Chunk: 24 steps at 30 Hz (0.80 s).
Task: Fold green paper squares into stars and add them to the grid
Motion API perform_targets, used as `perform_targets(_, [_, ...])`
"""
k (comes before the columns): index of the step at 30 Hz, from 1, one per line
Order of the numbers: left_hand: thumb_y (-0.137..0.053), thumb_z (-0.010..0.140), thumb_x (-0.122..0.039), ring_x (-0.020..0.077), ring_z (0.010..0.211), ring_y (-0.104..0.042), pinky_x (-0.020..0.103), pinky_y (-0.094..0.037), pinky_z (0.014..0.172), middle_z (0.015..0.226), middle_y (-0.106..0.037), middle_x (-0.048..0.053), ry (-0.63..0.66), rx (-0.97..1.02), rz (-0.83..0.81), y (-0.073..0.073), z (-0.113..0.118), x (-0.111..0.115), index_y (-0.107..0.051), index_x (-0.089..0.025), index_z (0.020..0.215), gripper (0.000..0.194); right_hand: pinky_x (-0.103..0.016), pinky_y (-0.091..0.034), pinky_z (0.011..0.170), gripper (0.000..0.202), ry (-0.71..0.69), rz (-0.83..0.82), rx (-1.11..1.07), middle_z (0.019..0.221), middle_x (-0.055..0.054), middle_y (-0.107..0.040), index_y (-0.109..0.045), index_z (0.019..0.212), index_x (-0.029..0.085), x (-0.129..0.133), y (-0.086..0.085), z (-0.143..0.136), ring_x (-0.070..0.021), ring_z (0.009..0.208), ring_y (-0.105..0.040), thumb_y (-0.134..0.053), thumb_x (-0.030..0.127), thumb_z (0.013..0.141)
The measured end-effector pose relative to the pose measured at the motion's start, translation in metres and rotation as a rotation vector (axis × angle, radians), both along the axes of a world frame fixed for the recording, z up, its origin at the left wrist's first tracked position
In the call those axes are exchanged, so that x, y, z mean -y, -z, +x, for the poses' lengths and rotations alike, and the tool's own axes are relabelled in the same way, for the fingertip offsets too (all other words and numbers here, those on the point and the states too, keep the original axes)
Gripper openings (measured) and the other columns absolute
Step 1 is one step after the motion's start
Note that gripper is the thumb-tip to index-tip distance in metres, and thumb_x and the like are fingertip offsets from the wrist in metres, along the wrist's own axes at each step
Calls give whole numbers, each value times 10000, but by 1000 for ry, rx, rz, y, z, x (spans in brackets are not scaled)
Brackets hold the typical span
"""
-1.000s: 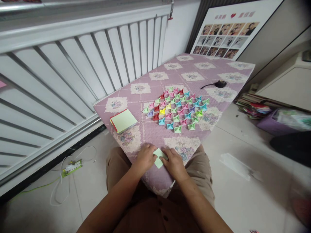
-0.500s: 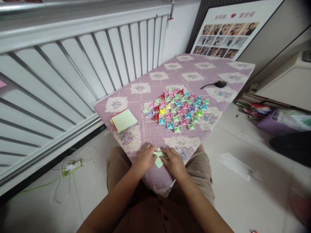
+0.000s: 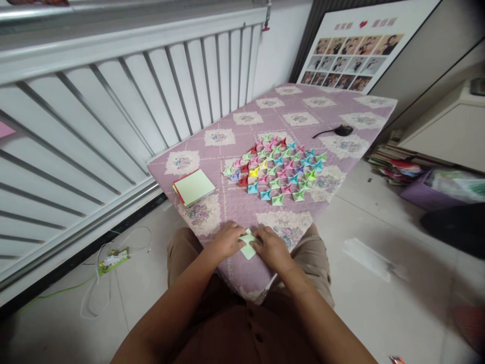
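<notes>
Close to the near corner of the table lies a pale green sheet of origami paper [image 3: 248, 248], partly folded, with a crease line across its upper part. My left hand [image 3: 228, 240] grips its left side, thumb on top and fingers curled at the edge. On the opposite side my right hand [image 3: 273, 247] holds it the same way. Beyond my hands, several small folded paper pieces [image 3: 278, 172] in green, pink, blue, red and yellow stand in slanting rows. A stack of square paper [image 3: 195, 187], pale green on top, sits to the left.
A purple floral cloth covers the table [image 3: 212, 151]. A black object with a thin stalk [image 3: 343, 131] lies at the far right. A white radiator [image 3: 159, 91] runs along the left. A power strip [image 3: 113, 260] and cables are on the floor, and a purple bin [image 3: 428, 189] stands right.
Both hands stay on the green paper, with slight finger movement along its folded upper part. The paper's upper flap looks flatter now. The view has shifted slightly.
</notes>
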State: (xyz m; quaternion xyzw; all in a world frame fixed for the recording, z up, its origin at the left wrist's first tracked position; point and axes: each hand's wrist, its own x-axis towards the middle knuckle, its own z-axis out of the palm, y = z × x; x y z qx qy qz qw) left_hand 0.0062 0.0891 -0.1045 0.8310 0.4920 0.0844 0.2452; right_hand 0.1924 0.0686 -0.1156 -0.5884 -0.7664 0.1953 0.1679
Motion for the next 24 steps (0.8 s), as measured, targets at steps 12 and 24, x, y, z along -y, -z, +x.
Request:
perform_targets(12, [-542,841,-202,170,849,-514,272,-387,752,836,-584,24,49,9,1,-5,-6,2,-616,-187,822,78,-252,-389,685,74,-123,42,-60,797,-15,-541,-592,752,203,-1,2,11,-148,760,-522,-570,218,821])
perform_targets(24, [-437,915,-228,175,946,-508,295,-414,849,985,-552,40,8,-88,15,6,-10,16,-613,-219,980,188,-286,-401,730,189,-227,199,56,799,-52,-578,-623,781,202,3,3,15,-177,788,-518,-482,245,899])
